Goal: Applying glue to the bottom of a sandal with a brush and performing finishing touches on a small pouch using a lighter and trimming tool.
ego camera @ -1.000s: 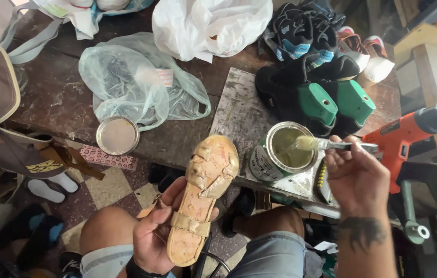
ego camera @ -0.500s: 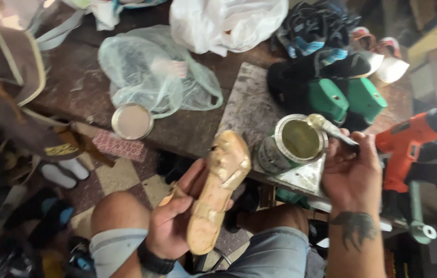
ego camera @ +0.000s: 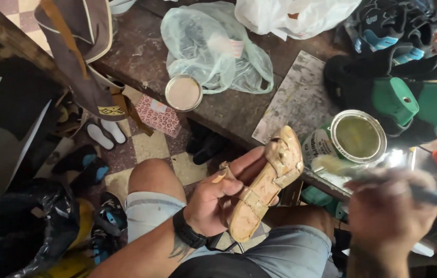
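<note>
Plainly, the risk sits between the two hands. On the left, the left hand (ego camera: 213, 198) is closed around a tan sandal (ego camera: 265, 184), fingers curled under its heel end and thumb along the edge, so the toe points up and away over the knee. It is gripped at one end only; if the brush presses hard on the free end, I judge the sandal could twist or slip in the grip. Just right of the toe, the bristles of a brush (ego camera: 331, 166) hover, wet-looking and blurred, near but seemingly not yet touching. A loaded brush could drip on the shorts or smear the fingers. Behind it, an open tin (ego camera: 357, 136) of yellowish liquid stands at the bench edge, where a knock could tip it. Farthest right, the right hand (ego camera: 390, 206) is clenched round the brush handle, blurred by motion.
</note>
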